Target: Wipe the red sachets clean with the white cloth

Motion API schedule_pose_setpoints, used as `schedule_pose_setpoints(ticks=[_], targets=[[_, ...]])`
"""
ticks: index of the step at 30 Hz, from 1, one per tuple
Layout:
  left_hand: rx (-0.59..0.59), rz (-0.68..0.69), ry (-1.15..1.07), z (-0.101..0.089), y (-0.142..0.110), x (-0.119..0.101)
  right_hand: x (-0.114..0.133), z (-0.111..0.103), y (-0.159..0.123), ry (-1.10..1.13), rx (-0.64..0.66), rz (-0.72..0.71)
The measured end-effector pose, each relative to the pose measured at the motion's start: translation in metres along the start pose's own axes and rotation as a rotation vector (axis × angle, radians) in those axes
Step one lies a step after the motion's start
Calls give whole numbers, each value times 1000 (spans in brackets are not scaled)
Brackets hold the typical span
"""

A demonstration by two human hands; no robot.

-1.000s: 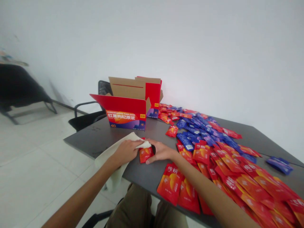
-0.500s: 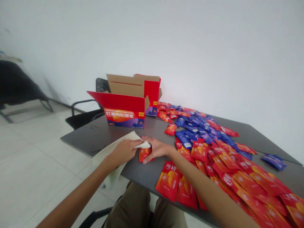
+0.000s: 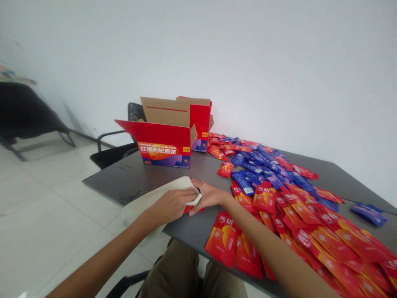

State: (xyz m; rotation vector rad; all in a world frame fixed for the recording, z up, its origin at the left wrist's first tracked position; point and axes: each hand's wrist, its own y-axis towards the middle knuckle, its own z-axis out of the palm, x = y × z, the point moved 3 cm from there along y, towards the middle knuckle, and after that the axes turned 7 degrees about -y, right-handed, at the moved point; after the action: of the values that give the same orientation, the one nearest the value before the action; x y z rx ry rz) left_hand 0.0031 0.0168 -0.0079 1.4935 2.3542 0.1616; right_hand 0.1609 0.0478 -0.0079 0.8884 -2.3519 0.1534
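"Head camera, far left: what showed?"

"A black chair, cut off by the frame edge, then a black armchair, partly hidden by the open front carton on the grey table."

"And the pale cloth?"

"It hung over the near edge. The left hand pinched its folded end, fingertips bent and partly buried in it."

"Where was the red pouch?"

"On the table under both hands, nearly all covered; only red slivers showed. The right hand arched beside it, thumb and fingers spread; I couldn't tell whether it gripped the pouch."

"Behind?"

"A rear carton, mostly blocked by the front one."

"Farther right?"

"A lone small red pouch, a heap of blue pouches, and overlapping red pouches, partly behind the right forearm and cropped at the lower right. Two blue packets lay apart, their print too blurred to read."
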Motion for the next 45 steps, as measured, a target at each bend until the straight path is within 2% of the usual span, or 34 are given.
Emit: schedule_pose_setpoints(ticks=[2,3,6,8,12,13,19,25,31,37,42,45], targets=[[42,41,21,0,2,-2,1,1,0,1,20,-15],[49,20,27,-2,3,1,1,1,0,-3,35,-13],[35,-138,35,-11,8,18,-1,0,-1,-18,52,66],[29,-185,33,-13,10,25,-3,0,-2,-25,63,131],[68,28,-37,-5,5,8,-1,1,-3,-30,97,113],[48,33,-36,-5,4,4,-1,1,-3,-37,99,108],[56,-106,-73,-14,15,10,-3,2,-3,-53,101,156],[42,-8,-33,-4,4,-4,0,2,-4,-66,107,141],[30,-139,-42,-16,10,15,-1,1,-5,-37,75,135],[57,30,-44,-2,3,-1,-9,6,-4,-45,87,116],[24,-104,-89,-11,12,9,-12,6,-4,-30,65,139],[29,-60,-93,-8,11,3,-11,7,-4,-48,79,126]])
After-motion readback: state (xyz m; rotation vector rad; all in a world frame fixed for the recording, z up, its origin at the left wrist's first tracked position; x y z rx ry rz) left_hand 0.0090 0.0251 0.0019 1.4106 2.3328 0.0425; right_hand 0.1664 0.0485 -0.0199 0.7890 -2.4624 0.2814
